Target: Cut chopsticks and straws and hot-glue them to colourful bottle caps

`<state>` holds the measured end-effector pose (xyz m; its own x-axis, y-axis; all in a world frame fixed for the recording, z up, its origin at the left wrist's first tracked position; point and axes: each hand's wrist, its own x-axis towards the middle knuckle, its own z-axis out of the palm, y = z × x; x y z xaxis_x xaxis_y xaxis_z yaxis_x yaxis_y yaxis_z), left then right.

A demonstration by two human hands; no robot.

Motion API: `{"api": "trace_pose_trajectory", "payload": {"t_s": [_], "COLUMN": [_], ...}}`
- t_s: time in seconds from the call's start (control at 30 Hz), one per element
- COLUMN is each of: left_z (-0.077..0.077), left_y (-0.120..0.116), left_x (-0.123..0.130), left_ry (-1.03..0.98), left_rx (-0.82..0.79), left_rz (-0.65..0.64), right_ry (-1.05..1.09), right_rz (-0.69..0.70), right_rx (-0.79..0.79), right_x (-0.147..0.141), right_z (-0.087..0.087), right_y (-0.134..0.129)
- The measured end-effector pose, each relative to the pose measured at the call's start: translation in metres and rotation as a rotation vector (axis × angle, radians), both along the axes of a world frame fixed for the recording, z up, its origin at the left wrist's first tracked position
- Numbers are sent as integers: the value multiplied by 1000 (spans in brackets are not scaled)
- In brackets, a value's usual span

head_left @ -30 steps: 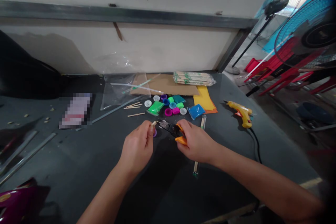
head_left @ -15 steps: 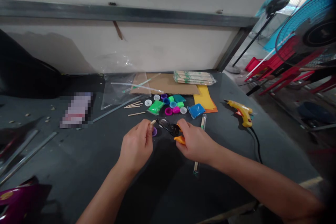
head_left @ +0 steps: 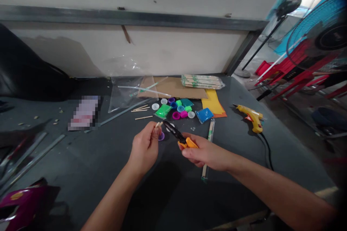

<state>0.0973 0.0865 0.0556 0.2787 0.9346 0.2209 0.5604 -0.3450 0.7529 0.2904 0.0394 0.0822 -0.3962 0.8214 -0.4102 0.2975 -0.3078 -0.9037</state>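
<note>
My left hand [head_left: 146, 144] is closed round short wooden sticks [head_left: 159, 124], whose pale ends poke out above the thumb. My right hand [head_left: 207, 152] grips the orange handles of black-bladed pliers [head_left: 176, 133]; their tip points up and left, close to the stick ends. A purple cap [head_left: 161, 136] lies just beside my left fingers, and a white cap [head_left: 170, 127] is partly behind the blades. Cut sticks [head_left: 140, 108] rest behind my left hand. Past the pliers are several coloured caps [head_left: 176, 115], a green packet [head_left: 163, 111] and a blue packet [head_left: 204, 115].
A yellow glue gun [head_left: 252, 115] with a black cord lies at the right. Wrapped sticks [head_left: 202, 81], cardboard [head_left: 173, 88] and yellow sheets [head_left: 211, 101] are at the back. A narrow stick packet [head_left: 210, 133] passes under my right hand. A blurred flat object [head_left: 84, 113] lies left.
My right hand has turned and the pliers now show their flat side, with the handles closer together. More than one stick end now shows in my left hand. The view has shifted slightly.
</note>
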Motion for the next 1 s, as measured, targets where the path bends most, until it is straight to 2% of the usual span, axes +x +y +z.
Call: {"api": "trace_pose_trajectory", "payload": {"t_s": [0.1, 0.17, 0.37, 0.57, 0.73, 0.87, 1.0], "left_z": [1, 1, 1, -1, -2, -2, -2], "left_y": [-1, 0, -1, -2, -1, 0, -1], "left_x": [0, 0, -1, -3, -3, -1, 1], "left_ry": [58, 95, 198, 269, 304, 294, 236], "left_rx": [31, 34, 94, 163, 152, 124, 99], "left_rz": [7, -7, -4, -15, -16, -12, -23], "right_ry": [-234, -372, -559, -632, -583, -387, -77], "right_rz": [-37, -41, -32, -12, -28, -65, -98], "right_rx": [248, 334, 416, 405, 372, 295, -30], "right_x": [-1, -1, -3, -7, -7, -8, -12], "right_z": [-4, -7, -8, -5, -5, -12, -25], "right_y": [0, 1, 1, 1, 0, 0, 0]}}
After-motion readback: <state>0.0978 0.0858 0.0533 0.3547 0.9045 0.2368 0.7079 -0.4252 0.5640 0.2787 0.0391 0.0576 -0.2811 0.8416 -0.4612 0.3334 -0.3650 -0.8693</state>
